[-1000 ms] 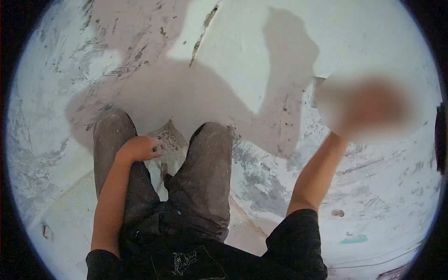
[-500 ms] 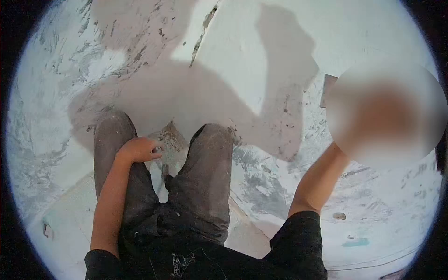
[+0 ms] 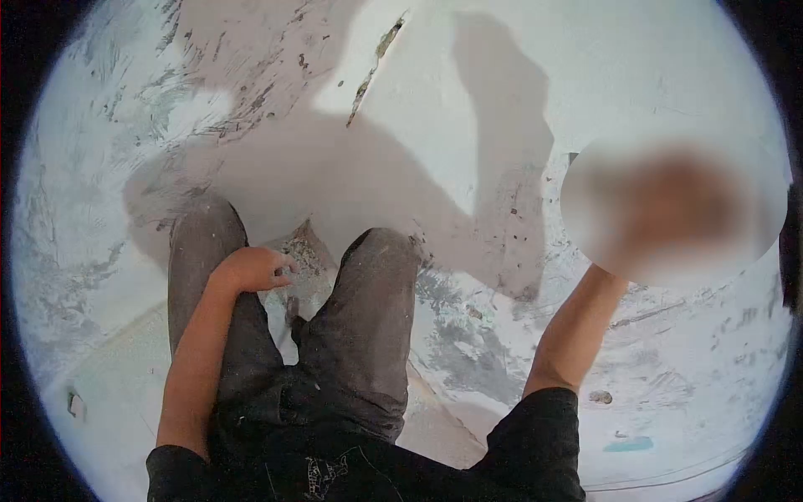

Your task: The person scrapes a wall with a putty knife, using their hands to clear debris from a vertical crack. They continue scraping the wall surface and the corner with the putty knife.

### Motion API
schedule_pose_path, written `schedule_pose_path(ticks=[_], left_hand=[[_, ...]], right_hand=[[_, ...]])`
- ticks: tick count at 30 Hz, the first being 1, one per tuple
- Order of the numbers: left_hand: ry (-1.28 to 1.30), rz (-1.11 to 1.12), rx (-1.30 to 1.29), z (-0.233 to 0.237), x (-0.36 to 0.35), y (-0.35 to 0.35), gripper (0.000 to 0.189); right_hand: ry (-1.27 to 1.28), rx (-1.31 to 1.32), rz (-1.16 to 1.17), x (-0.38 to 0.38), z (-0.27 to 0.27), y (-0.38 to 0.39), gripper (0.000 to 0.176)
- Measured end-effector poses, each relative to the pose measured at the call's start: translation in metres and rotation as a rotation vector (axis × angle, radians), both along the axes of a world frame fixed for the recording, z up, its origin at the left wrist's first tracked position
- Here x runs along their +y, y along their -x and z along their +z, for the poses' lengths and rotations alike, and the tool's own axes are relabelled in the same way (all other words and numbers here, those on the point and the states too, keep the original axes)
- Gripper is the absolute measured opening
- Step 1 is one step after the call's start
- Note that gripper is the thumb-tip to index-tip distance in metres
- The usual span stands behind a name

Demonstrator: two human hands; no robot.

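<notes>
My left hand [image 3: 255, 269] rests on my left thigh near the knee, its fingers loosely curled and slightly apart, with nothing visible in them. My right arm reaches out to the right. A round blurred patch covers my right hand [image 3: 684, 201], so its fingers and anything in them are hidden. A small dark edge [image 3: 573, 158] shows at the patch's upper left rim, against the pale, smeared surface [image 3: 611, 100].
My bent knees flank a rough patch of grey rubble [image 3: 308, 251]. A narrow crack [image 3: 376, 63] runs across the pale surface above. A small chip [image 3: 76, 406] lies lower left; a round spot [image 3: 600, 397] and turquoise mark [image 3: 628, 444] lie lower right.
The blurred patch over my right hand has shifted slightly left. Less of the dark flat piece at its left edge shows now. My left hand has stayed on my thigh.
</notes>
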State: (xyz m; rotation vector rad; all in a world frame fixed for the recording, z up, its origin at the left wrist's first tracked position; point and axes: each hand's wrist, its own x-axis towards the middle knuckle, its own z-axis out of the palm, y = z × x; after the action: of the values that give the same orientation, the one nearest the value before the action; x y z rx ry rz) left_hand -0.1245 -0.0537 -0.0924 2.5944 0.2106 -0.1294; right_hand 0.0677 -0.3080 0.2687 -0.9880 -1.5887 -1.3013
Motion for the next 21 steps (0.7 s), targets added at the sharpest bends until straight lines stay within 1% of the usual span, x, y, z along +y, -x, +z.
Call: schedule_pose_path(ticks=[1, 2, 3, 4, 6, 7, 8, 10, 11, 12, 14, 15, 16, 18, 19, 21], left_hand=[[0.003, 0.000, -0.002, -0.001, -0.001, 0.000, 0.040], [-0.007, -0.004, -0.004, 0.000, -0.002, 0.001, 0.040], [-0.020, -0.006, -0.008, 0.001, -0.001, 0.000, 0.040], [-0.026, 0.001, -0.012, 0.000, 0.002, -0.001, 0.040], [0.062, -0.016, 0.056, -0.007, 0.004, -0.003, 0.040], [0.065, -0.006, 0.054, -0.005, 0.005, -0.001, 0.040], [0.038, -0.005, 0.042, -0.003, 0.004, -0.001, 0.039], [0.014, -0.020, 0.033, -0.003, -0.001, -0.001, 0.039], [0.023, -0.021, 0.045, -0.003, -0.002, -0.002, 0.038], [0.027, -0.014, 0.052, -0.001, 0.001, -0.002, 0.037], [0.024, 0.012, 0.052, 0.003, 0.000, -0.003, 0.037], [0.028, 0.029, 0.059, 0.001, -0.001, -0.001, 0.037], [0.034, 0.035, 0.064, -0.002, 0.000, 0.000, 0.037], [0.001, 0.013, 0.043, -0.007, 0.002, -0.003, 0.038], [-0.003, 0.005, 0.040, -0.005, 0.001, -0.004, 0.038], [0.007, 0.021, 0.062, 0.000, 0.000, -0.001, 0.039]], right_hand=[[-0.006, -0.010, 0.009, 0.004, 0.000, -0.016, 0.020], [0.030, 0.035, -0.045, 0.008, -0.007, -0.023, 0.018], [0.031, 0.071, -0.028, 0.008, -0.010, -0.024, 0.018], [0.030, 0.104, -0.002, 0.010, -0.010, -0.022, 0.018], [0.020, 0.016, -0.003, -0.001, -0.006, -0.019, 0.019], [0.006, 0.045, 0.039, -0.004, -0.006, -0.010, 0.021], [-0.014, 0.102, 0.017, -0.008, -0.006, -0.003, 0.022], [-0.003, -0.025, -0.098, 0.005, -0.013, -0.024, 0.022], [0.127, 0.120, 0.013, 0.008, -0.020, -0.028, 0.022], [0.121, 0.116, 0.013, 0.005, -0.019, -0.027, 0.022], [0.068, -0.007, 0.036, 0.003, -0.015, -0.012, 0.023], [0.002, 0.014, 0.055, 0.001, -0.013, -0.002, 0.022], [0.008, 0.019, 0.062, 0.008, -0.015, -0.007, 0.022], [0.019, 0.024, -0.033, 0.017, -0.019, -0.016, 0.021], [0.064, 0.082, -0.017, 0.017, -0.020, -0.010, 0.021], [0.025, 0.034, -0.012, 0.013, -0.011, -0.002, 0.021]])
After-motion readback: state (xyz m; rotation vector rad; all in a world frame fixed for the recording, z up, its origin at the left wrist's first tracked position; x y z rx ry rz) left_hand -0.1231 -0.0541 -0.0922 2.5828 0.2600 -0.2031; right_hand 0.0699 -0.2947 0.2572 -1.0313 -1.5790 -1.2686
